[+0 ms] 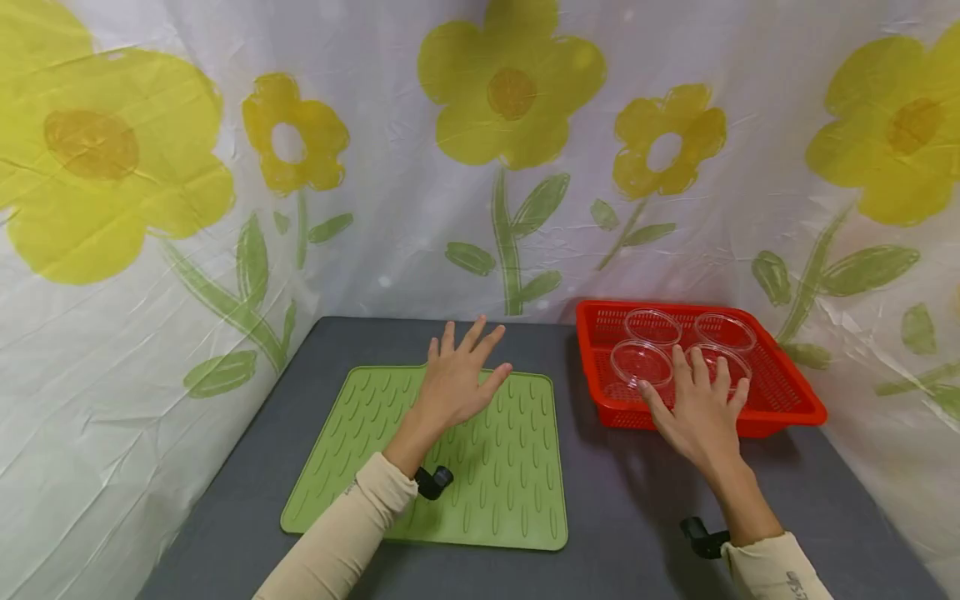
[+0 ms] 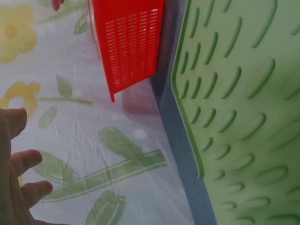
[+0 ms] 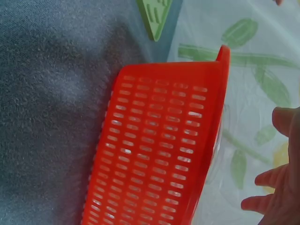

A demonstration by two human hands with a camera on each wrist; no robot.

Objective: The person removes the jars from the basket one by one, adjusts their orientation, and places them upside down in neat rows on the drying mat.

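My left hand (image 1: 453, 387), fingers spread, hovers over the far half of a green ridged mat (image 1: 517, 492) and holds nothing. To the right, my right hand (image 1: 699, 421) is raised at the near side of a red plastic basket (image 1: 618, 414), also spread and holding nothing. Several clear round shallow dishes (image 1: 641, 363) are in the basket; the right fingertips overlap the near right one in the head view. In the right wrist view the basket's slotted side (image 3: 150, 140) fills the middle, with a few fingers (image 3: 269, 177) at the right edge.
Mat and basket stand side by side on a dark grey tabletop (image 1: 592, 517), the basket near the far right. A white sheet (image 1: 382, 233) painted with yellow flowers hangs behind the table and along both sides. Each wrist carries a small black camera mount (image 1: 433, 483).
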